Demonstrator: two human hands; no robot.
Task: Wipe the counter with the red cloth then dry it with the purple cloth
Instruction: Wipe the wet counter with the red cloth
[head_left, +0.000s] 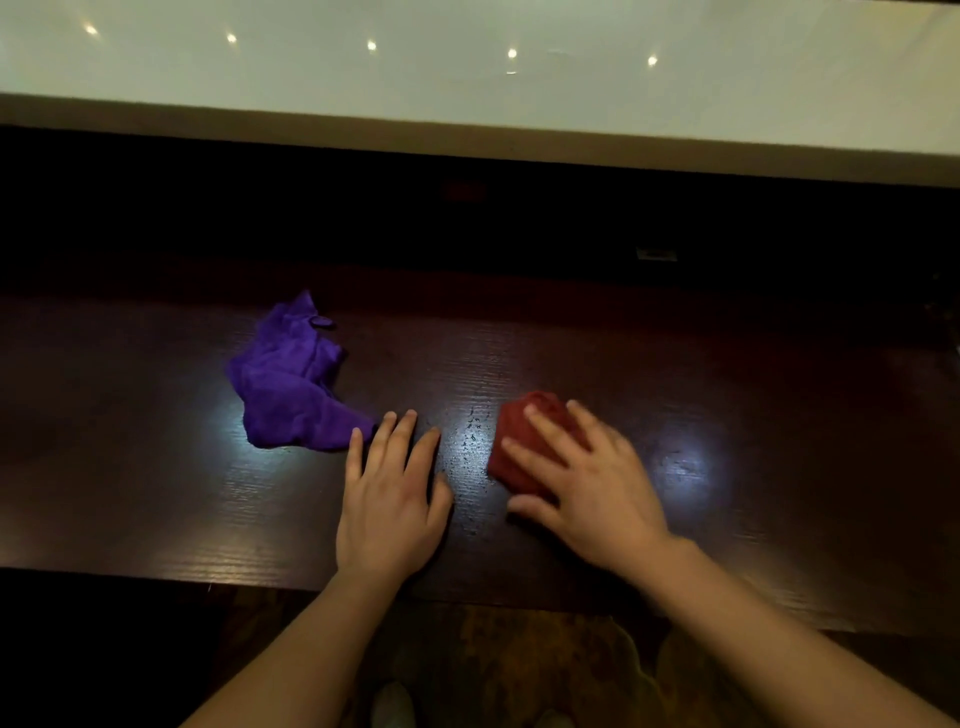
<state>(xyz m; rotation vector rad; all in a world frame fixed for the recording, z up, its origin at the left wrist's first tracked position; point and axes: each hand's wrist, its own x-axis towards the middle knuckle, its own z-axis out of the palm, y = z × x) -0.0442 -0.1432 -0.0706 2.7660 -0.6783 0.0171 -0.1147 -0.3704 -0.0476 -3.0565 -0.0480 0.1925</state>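
A bunched red cloth (524, 441) lies on the dark wooden counter (156, 467), right of centre. My right hand (587, 478) presses down on it with fingers spread over the top and thumb at its near side. A crumpled purple cloth (291, 384) lies to the left. My left hand (389, 499) rests flat on the counter, fingers apart, its fingertips just touching the purple cloth's near right corner. Small water droplets (470, 441) glisten on the wood between the two hands.
A raised pale glossy ledge (467, 78) runs along the back, with a dark recess (467, 218) beneath it. The counter's front edge (156, 574) is close to me. A patterned floor (493, 665) shows below.
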